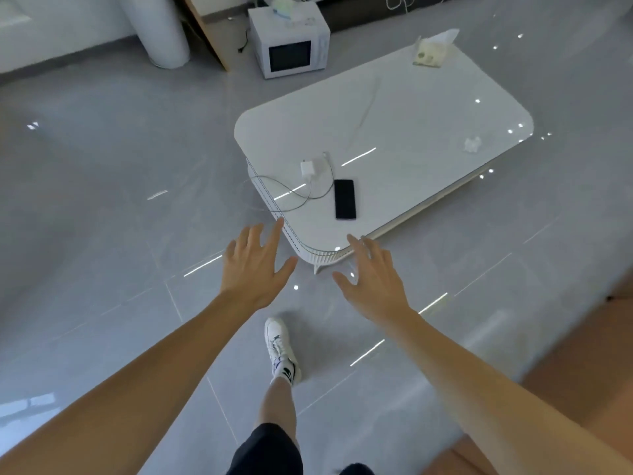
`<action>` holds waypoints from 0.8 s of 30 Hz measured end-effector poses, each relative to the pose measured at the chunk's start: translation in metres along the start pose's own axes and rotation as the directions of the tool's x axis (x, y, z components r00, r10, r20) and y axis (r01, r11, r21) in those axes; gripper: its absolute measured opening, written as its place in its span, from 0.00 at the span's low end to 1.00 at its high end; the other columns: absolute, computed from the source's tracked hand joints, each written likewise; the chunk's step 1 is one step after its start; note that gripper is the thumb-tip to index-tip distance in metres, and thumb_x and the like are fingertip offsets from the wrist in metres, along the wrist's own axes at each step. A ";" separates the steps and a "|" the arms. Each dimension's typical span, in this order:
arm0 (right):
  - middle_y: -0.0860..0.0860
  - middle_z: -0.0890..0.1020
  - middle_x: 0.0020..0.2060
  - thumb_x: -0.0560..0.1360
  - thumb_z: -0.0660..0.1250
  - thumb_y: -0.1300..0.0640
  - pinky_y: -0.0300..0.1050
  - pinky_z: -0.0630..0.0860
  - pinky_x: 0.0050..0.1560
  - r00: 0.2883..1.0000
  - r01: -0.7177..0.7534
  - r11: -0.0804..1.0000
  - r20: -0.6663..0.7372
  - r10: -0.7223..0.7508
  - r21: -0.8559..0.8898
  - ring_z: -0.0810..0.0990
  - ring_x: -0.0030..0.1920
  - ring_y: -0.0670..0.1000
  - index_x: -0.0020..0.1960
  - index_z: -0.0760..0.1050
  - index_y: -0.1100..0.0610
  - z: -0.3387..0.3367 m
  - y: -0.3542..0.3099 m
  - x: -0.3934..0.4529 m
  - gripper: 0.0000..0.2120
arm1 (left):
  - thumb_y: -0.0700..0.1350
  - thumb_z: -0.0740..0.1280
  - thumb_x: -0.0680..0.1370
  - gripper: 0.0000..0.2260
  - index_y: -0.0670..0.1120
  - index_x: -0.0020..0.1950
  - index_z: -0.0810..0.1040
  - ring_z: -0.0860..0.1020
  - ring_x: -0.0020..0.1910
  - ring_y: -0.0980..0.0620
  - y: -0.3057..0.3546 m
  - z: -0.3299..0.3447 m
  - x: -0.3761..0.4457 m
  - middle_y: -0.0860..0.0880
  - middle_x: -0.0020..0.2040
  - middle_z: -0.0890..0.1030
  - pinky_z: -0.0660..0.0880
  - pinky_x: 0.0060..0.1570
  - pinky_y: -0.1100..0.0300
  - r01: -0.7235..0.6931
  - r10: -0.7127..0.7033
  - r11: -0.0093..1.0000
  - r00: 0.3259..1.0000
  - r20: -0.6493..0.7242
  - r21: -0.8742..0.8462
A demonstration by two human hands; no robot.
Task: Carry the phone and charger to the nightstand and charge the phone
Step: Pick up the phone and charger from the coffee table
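Note:
A black phone (344, 199) lies face up near the front corner of a white glossy coffee table (428, 132). Just left of it sits a white charger plug (308, 169) with its thin cable (291, 197) looped over the table's edge. My left hand (255, 265) hovers below that corner, fingers spread, holding nothing. On the other side of the corner my right hand (371, 279) is stretched out, also with fingers apart and nothing in it. Both hands are short of the phone and charger.
A tissue pack (432, 51) stands at the table's far end and a crumpled paper (472, 144) lies at its right side. A white microwave (291, 42) sits on the grey tiled floor behind, beside a white cylinder (159, 29). My shoe (279, 347) is stepping forward.

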State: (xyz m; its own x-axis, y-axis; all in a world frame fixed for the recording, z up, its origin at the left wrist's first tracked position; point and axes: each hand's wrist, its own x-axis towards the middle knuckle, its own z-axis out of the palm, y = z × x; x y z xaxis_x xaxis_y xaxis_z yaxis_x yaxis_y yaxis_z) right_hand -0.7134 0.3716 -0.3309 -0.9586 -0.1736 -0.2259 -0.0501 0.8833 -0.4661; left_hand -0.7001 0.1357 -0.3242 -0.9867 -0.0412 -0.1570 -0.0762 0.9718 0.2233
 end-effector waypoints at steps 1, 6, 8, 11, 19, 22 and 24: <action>0.50 0.61 0.81 0.78 0.67 0.41 0.58 0.74 0.68 1.000 -0.021 1.000 0.007 0.021 0.000 0.61 0.78 0.55 0.83 0.57 0.45 0.005 0.001 0.025 0.37 | 0.64 0.56 0.81 0.33 0.51 0.83 0.56 0.66 0.76 0.39 -0.007 0.006 0.026 0.40 0.76 0.68 0.67 0.70 0.39 -0.004 0.004 1.000 1.000 0.008 0.003; 0.51 0.63 0.79 0.78 0.67 0.41 0.56 0.77 0.62 0.997 -0.064 0.998 0.037 0.065 -0.026 0.66 0.74 0.57 0.82 0.58 0.47 0.035 0.013 0.138 0.36 | 0.64 0.56 0.81 0.35 0.50 0.84 0.55 0.66 0.75 0.38 -0.035 0.043 0.141 0.39 0.76 0.68 0.68 0.69 0.41 -0.064 0.062 0.997 0.996 0.056 0.033; 0.51 0.62 0.80 0.78 0.67 0.41 0.54 0.77 0.59 0.994 -0.093 0.995 0.048 0.095 -0.042 0.67 0.73 0.58 0.82 0.58 0.47 0.048 0.022 0.175 0.36 | 0.64 0.55 0.81 0.35 0.50 0.84 0.54 0.66 0.75 0.38 -0.040 0.062 0.178 0.39 0.77 0.67 0.68 0.69 0.41 -0.074 0.071 0.997 0.994 0.080 0.031; 0.50 0.61 0.80 0.79 0.66 0.41 0.55 0.79 0.59 0.989 -0.126 0.990 0.066 0.130 -0.065 0.68 0.72 0.58 0.83 0.57 0.46 0.071 0.039 0.229 0.36 | 0.63 0.57 0.81 0.35 0.50 0.84 0.52 0.64 0.76 0.39 -0.037 0.096 0.227 0.39 0.79 0.65 0.68 0.68 0.42 -0.081 0.079 0.997 0.991 0.106 0.015; 0.56 0.61 0.78 0.78 0.65 0.37 0.55 0.77 0.56 0.961 -0.261 0.957 0.059 0.270 -0.125 0.66 0.72 0.62 0.84 0.53 0.44 0.137 0.105 0.356 0.39 | 0.63 0.57 0.81 0.37 0.51 0.84 0.46 0.68 0.71 0.38 -0.024 0.198 0.345 0.41 0.78 0.62 0.73 0.61 0.44 0.026 -0.020 0.999 0.985 0.173 -0.031; 0.55 0.63 0.74 0.76 0.66 0.36 0.53 0.75 0.52 0.955 -0.281 0.945 0.053 0.293 -0.169 0.66 0.69 0.60 0.83 0.53 0.44 0.157 0.120 0.385 0.41 | 0.62 0.59 0.81 0.37 0.49 0.84 0.48 0.69 0.70 0.39 -0.019 0.220 0.386 0.41 0.76 0.65 0.74 0.58 0.45 0.139 -0.123 0.986 0.978 0.169 -0.090; 0.55 0.64 0.71 0.75 0.67 0.35 0.53 0.75 0.52 0.951 -0.292 0.940 0.052 0.305 -0.178 0.66 0.67 0.60 0.83 0.53 0.44 0.166 0.124 0.399 0.43 | 0.63 0.60 0.81 0.38 0.46 0.83 0.49 0.70 0.67 0.40 -0.017 0.229 0.410 0.41 0.73 0.67 0.74 0.55 0.46 0.175 -0.160 0.980 0.975 0.151 -0.093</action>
State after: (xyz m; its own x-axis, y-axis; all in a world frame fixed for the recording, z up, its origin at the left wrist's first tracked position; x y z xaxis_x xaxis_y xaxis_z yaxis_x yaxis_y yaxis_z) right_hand -1.0552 0.3393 -0.6209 -0.9123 0.0816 -0.4012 0.1826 0.9582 -0.2203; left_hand -1.0710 0.1556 -0.6125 -0.9287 -0.1610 -0.3341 -0.2611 0.9237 0.2805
